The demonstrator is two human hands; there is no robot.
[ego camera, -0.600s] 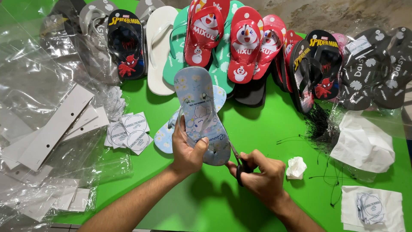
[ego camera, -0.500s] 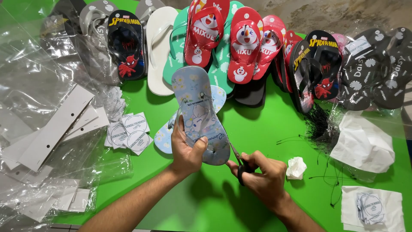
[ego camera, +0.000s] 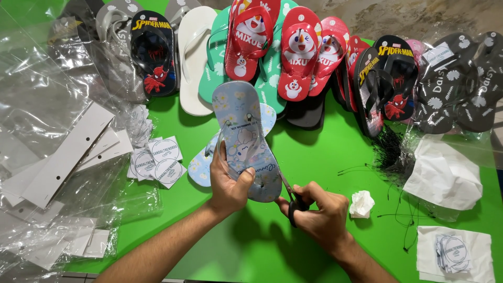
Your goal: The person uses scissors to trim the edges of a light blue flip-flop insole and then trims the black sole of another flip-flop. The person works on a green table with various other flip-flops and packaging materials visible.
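Gripping blue flip-flop (ego camera: 245,137) left hand (ego camera: 229,183) | right hand (ego camera: 320,214) fingers closed on scissors (ego camera: 291,197)

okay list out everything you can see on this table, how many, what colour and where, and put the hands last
light blue flip-flop: one, floral print, held up at centre
second light blue flip-flop: one, lying under the first
flip-flops in a row: more than a dozen, black, white, green, red, grey, along the far edge
scissors: one pair, dark handles, at the held flip-flop's heel
round tags: a small pile, white, left of centre
card strips: several, white, left side
clear plastic bags: many, left side
crumpled paper: one, white, right of centre
black threads: a tangle, right side
table: one, green
left hand: grips the flip-flop
right hand: holds the scissors
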